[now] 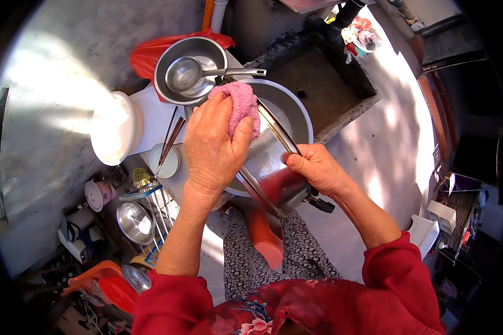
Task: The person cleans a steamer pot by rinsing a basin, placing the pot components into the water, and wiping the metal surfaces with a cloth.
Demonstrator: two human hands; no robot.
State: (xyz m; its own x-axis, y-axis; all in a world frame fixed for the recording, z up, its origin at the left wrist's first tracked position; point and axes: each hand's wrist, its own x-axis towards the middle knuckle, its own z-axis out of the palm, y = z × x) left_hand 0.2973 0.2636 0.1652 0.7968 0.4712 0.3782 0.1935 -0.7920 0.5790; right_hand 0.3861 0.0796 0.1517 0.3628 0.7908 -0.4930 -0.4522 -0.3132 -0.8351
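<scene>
My left hand (211, 140) presses a pink terry cloth (245, 104) against a shiny metal pot (272, 176). The pot is tilted on its side, and its inside is mostly hidden. With thumb on top, my right hand (318, 167) grips the pot's rim; a dark side handle (320, 204) sticks out below that hand. Behind the pot, partly covered by it, is a wide metal basin (295, 111). Just beyond the cloth, a smaller metal basin (161, 75) holds a fine-mesh strainer (184, 74), whose handle reaches over the wide basin.
A dark stone sink (331, 96) with a drain hole lies at the upper right. Left of my hands are a white bowl (169, 165) with dark chopsticks (172, 140) and a pale tub (137, 119). A wire rack (161, 209) stands lower left, beside a steel bowl (135, 222).
</scene>
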